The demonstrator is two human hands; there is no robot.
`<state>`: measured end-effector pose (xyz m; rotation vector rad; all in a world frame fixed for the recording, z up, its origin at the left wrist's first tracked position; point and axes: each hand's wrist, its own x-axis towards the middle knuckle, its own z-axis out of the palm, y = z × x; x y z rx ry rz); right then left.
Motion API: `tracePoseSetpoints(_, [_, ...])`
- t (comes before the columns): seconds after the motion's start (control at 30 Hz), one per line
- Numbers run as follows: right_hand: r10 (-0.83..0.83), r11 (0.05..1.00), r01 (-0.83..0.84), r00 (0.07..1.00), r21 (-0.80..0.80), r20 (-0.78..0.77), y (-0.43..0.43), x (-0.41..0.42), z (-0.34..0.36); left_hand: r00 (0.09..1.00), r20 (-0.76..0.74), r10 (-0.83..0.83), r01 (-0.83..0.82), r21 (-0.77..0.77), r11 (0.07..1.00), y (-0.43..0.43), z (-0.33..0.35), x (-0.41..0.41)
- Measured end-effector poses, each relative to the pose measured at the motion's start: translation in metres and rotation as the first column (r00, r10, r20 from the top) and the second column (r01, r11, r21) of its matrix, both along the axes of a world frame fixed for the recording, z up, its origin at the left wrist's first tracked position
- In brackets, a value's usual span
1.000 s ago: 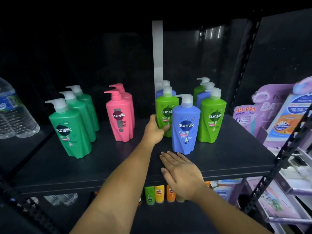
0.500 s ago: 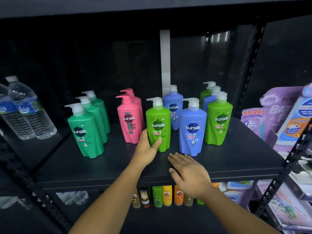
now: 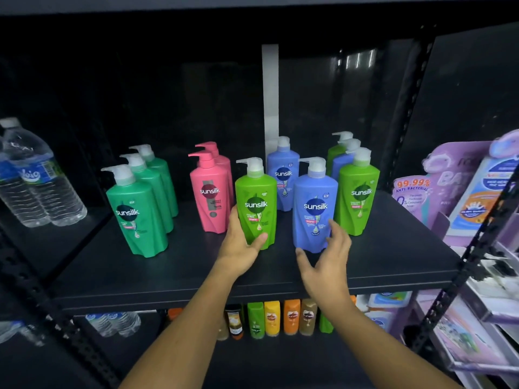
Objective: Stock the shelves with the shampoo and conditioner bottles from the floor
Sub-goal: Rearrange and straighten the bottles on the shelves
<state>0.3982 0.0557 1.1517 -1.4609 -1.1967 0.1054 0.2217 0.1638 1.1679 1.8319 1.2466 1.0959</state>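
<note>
Both hands at front-row pump bottles on dark metal shelf [image 3: 168, 272].
Left hand [image 3: 242, 246] wraps lime-green plastic pump bottle [image 3: 256, 192], upright; right hand [image 3: 327, 263] spread wide at blue plastic pump bottle [image 3: 314, 192] base, contact unclear.

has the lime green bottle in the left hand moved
Yes. The lime green plastic pump bottle came forward and left, from behind the front blue pump bottle to beside it.

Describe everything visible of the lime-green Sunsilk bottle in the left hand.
The lime-green bottle is glossy plastic with a white pump head, its spout pointing left, and a dark round "sunsilk" label. It stands upright on the black shelf, between the pink bottle and the blue bottle. The left hand grips its lower body, thumb across the front.
</note>
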Motion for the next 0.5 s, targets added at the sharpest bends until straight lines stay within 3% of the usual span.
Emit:
tracePoseSetpoints(0.13, [-0.047,0.979,0.026,0.994,-0.201,-0.101,0.035,0.016,0.011,1.000,0.024,0.008,-0.007,-0.010,1.000,0.001,0.001,0.001])
tracePoseSetpoints(0.27, [0.046,0.977,-0.080,0.983,-0.195,-0.177,0.056,0.025,0.010,0.999,0.035,0.000,0.001,-0.011,1.000,0.001,0.003,0.001])
tracePoseSetpoints(0.5, [0.175,0.952,-0.200,0.977,-0.233,-0.125,0.086,0.032,0.025,0.999,0.052,0.013,-0.012,-0.013,1.000,0.007,0.001,0.000])
